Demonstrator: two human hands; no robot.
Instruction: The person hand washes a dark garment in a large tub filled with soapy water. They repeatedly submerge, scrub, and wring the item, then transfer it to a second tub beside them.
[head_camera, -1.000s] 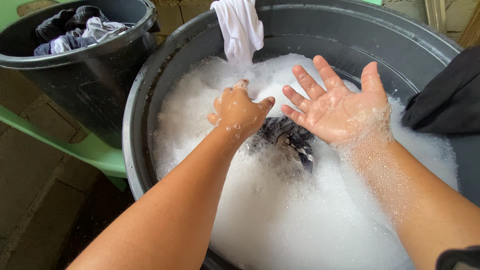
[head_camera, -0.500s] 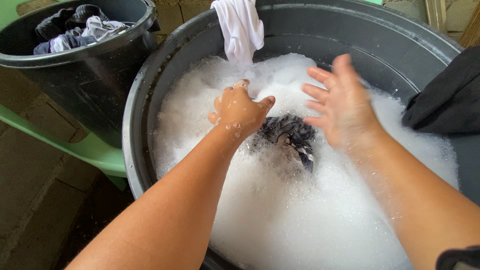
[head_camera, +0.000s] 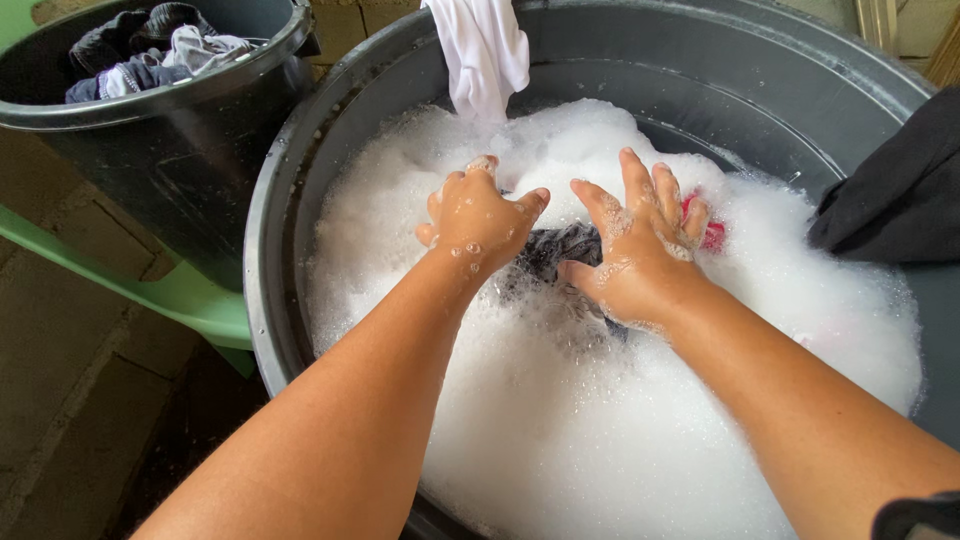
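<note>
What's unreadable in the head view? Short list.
- Dark garment: mostly buried under foam; shape and type unclear.
- Red item: only a sliver shows behind the right hand.
- Left hand: fingertips dip into suds, so its grip is unclear.
- White cloth: cut off by the top edge.
- Clothes in the smaller bucket: partly cropped.
- Water level in the big tub: hidden by foam.

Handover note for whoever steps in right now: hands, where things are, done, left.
Left hand: half-curled, on the dark garment in the suds.
Right hand: fingers spread, pressing the same garment; a red item shows beside it.
Both inside the big grey tub of foam.
Done: garment soaked and soapy.
Left: white cloth and black cloth hang over the rim; more clothes in the dark bucket.
</note>
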